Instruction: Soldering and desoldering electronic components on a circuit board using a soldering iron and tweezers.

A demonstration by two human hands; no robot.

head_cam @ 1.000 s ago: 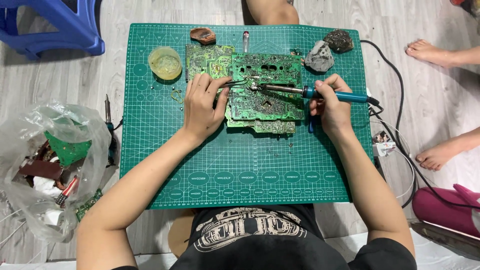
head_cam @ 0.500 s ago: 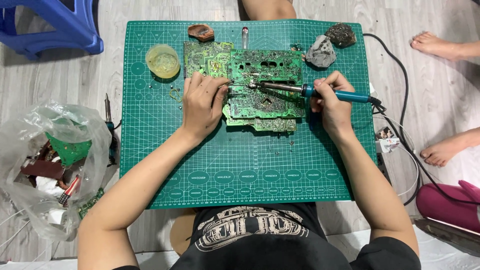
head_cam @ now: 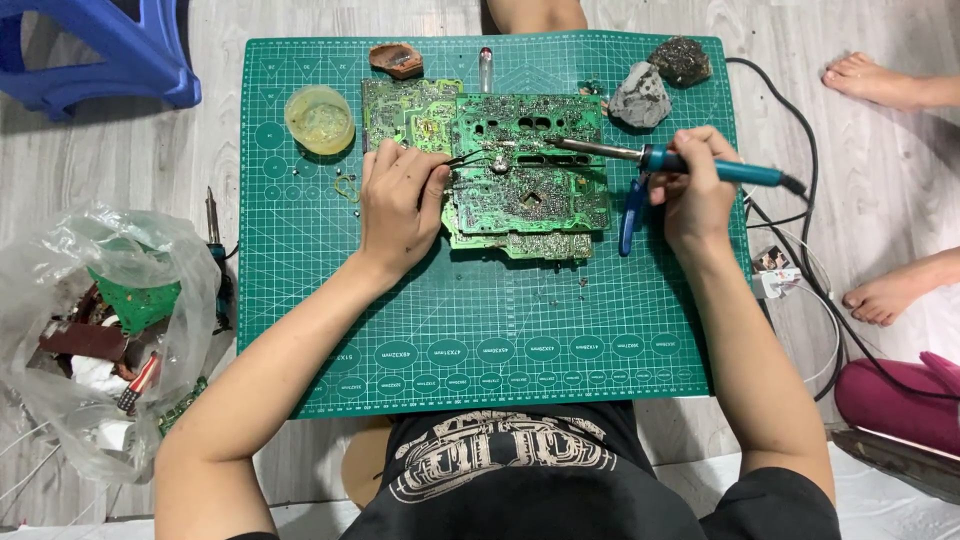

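Left hand [head_cam: 400, 205] fingers pinch tweezers [head_cam: 468, 158] on circuit board [head_cam: 530, 180]; right hand [head_cam: 693, 195] fingers grip soldering iron [head_cam: 690, 165]

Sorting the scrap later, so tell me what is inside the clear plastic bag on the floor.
The plastic bag shows green circuit board pieces, a dark reddish-brown part and a red-striped bit. Whatever lies beneath them is covered by crumpled plastic.

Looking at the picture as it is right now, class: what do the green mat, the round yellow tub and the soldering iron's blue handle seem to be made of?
The green gridded mat looks like matte rubbery vinyl, lying flat with printed lines. The round yellow tub seems translucent plastic; its contents are unclear. The soldering iron's blue handle, held in the right hand, looks like smooth plastic, with a bare metal shaft.
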